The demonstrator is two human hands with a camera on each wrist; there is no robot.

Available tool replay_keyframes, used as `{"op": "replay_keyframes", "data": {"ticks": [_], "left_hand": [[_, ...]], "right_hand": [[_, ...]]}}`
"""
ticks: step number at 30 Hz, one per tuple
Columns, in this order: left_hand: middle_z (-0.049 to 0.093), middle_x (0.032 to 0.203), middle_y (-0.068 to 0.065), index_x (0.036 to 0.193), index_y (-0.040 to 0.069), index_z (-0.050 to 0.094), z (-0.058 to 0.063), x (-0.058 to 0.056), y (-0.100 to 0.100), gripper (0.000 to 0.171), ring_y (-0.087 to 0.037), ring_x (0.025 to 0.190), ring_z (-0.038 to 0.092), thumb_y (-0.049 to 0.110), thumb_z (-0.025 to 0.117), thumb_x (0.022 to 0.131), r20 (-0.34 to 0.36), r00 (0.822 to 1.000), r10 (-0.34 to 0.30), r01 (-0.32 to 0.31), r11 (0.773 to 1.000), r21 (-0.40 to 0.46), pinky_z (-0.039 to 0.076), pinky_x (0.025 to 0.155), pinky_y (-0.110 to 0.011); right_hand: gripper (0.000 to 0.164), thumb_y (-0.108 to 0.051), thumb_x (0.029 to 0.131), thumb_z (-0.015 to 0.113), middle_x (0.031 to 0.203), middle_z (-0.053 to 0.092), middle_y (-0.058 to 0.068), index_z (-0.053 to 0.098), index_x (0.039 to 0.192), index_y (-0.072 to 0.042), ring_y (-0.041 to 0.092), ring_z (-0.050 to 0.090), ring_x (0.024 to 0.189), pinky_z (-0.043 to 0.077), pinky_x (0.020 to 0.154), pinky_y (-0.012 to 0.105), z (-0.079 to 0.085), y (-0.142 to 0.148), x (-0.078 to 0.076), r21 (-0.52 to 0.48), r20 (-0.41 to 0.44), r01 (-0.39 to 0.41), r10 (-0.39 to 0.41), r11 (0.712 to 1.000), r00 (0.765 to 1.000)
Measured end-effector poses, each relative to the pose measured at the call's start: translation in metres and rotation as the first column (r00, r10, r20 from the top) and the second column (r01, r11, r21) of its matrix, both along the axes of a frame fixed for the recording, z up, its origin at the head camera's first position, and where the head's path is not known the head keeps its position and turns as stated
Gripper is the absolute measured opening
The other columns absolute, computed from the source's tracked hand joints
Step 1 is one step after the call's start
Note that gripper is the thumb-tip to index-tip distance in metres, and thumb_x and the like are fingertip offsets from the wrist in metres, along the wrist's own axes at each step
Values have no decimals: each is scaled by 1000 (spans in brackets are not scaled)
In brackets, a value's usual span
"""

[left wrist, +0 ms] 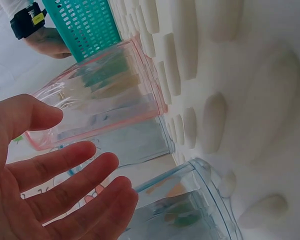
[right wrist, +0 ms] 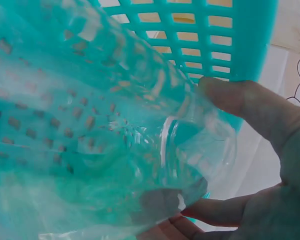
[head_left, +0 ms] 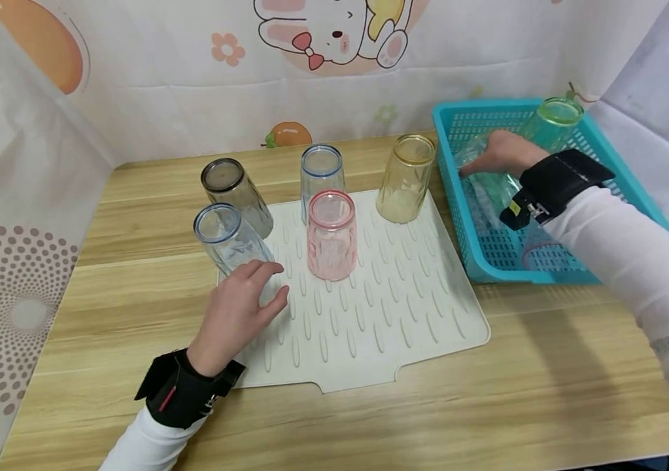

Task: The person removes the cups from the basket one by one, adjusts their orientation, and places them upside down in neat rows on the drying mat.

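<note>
My right hand (head_left: 507,154) reaches into the turquoise basket (head_left: 475,261) and grips one end of a clear glass (right wrist: 140,140) between thumb and fingers; the glass lies tilted. My left hand (head_left: 240,304), fingers apart and loosely bent, is beside a clear glass with a blue edge (head_left: 234,242) and holds nothing. A pink glass (head_left: 332,245), a blue-edged glass (head_left: 322,173) and a yellow glass (head_left: 407,183) stand upside down on the white ridged mat (head_left: 369,347). The grey glass (head_left: 242,199) stands at the mat's left back edge.
Inside the basket, a green glass (head_left: 552,127) stands at the back right, and a glass with a pinkish rim (head_left: 537,255) is partly hidden under my right wrist. The wooden table (head_left: 104,314) surrounds the mat. A printed cloth (head_left: 175,104) hangs behind.
</note>
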State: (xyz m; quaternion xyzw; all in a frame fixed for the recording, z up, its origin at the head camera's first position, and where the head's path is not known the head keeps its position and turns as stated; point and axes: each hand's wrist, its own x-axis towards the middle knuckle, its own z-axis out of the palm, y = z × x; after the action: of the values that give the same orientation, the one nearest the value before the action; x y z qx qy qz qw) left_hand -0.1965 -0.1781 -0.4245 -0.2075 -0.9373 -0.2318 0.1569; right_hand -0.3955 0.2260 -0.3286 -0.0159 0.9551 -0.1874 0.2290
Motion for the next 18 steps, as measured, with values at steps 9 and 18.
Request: {"op": "replay_keyframes", "data": {"ticks": [9, 18], "left_hand": [[66, 97, -12, 102, 1, 69, -2, 2, 2, 23, -30, 91, 62, 13, 74, 83, 5, 1000, -1, 1, 1000, 12, 53, 67, -44], [65, 98, -13, 101, 1, 69, -2, 3, 4, 22, -31, 92, 62, 12, 74, 83, 16, 1000, -10, 10, 1000, 13, 54, 69, -43]], "right_hand": [[60, -40, 83, 73, 61, 12, -5, 22, 61, -18, 11, 20, 49, 26, 48, 30, 8, 10, 9, -22, -42, -15, 14, 1000, 999], [62, -44, 83, 73, 63, 12, -5, 20, 65, -17, 13, 22, 49, 24, 49, 32, 12, 22, 24, -30, -135, 44, -48, 999, 990]]}}
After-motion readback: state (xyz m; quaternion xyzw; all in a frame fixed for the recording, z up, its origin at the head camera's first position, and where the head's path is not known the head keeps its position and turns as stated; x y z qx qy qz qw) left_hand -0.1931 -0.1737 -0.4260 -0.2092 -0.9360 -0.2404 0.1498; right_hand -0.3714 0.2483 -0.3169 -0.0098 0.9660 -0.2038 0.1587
